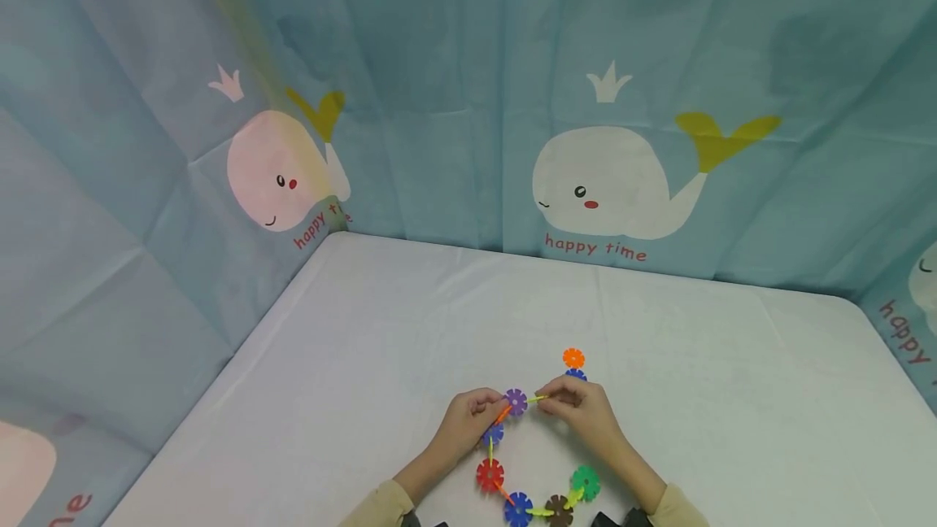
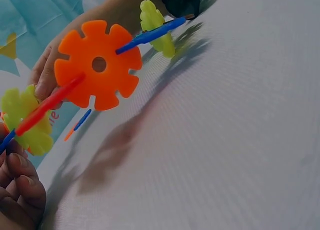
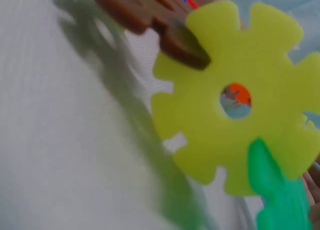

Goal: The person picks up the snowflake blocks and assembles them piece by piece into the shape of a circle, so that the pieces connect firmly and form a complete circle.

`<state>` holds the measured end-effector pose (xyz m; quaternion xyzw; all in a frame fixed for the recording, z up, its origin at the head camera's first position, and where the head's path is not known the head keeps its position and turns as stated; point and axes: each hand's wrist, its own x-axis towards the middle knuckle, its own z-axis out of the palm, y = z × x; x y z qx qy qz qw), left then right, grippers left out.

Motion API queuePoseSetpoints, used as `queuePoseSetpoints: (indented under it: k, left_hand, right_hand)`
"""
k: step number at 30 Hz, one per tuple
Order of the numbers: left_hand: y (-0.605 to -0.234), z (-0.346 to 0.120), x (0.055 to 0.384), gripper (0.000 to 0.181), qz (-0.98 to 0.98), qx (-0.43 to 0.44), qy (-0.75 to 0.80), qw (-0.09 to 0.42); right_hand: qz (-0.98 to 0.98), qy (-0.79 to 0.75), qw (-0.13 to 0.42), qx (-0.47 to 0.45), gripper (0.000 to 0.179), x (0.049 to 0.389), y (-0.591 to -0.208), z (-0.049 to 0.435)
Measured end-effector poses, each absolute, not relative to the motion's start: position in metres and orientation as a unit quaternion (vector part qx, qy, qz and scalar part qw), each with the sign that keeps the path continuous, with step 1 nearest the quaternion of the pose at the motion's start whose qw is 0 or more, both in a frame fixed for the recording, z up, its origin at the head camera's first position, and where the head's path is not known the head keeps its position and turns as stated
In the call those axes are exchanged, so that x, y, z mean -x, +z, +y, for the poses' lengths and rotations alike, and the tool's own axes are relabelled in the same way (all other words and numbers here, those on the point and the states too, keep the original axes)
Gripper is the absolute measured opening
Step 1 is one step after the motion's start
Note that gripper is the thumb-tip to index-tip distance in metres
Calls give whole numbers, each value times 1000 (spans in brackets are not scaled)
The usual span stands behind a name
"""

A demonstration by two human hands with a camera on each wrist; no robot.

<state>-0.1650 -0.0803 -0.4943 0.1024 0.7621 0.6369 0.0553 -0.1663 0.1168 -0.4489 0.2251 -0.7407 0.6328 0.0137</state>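
A chain of notched plastic discs hangs in a curve between and below my hands. My left hand (image 1: pixel 465 423) pinches its upper end at the purple disc (image 1: pixel 516 402), beside an orange disc (image 1: pixel 503 414). My right hand (image 1: pixel 583 411) pinches a yellow disc (image 1: pixel 538 398), seen edge-on against the purple one; whether their slots are interlocked I cannot tell. Further down come a blue disc (image 1: pixel 494 434), a red disc (image 1: pixel 490 476), another blue disc (image 1: pixel 518 509), a brown disc (image 1: pixel 560 512) and, at the free end, a green disc (image 1: pixel 586 482). Close-up in the right wrist view is a yellow-green disc (image 3: pixel 200 115).
Just beyond my right hand, a loose-looking orange disc (image 1: pixel 574 358) lies against a blue disc (image 1: pixel 576 375), partly covered by the fingers. A white cloth covers the table (image 1: pixel 351 348). Blue curtains (image 1: pixel 439 169) with whale prints stand behind and at the sides.
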Motion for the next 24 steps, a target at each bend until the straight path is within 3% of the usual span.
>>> queuePoseSetpoints:
  k: [9,19,24]
  left_hand:
    - [-464,-81,155,16,750,-118,647,75]
    - [-464,-83,156,16,736,-147,654,93]
    - [-464,-84,155,14,743,-162,645,78]
  right_hand:
    - [-739,637,-34,-216,1,166,-452,118]
    - [-705,658,-70,-255,3,170,-461,121]
    - [-700,654,-68,-279,4,170,-461,120]
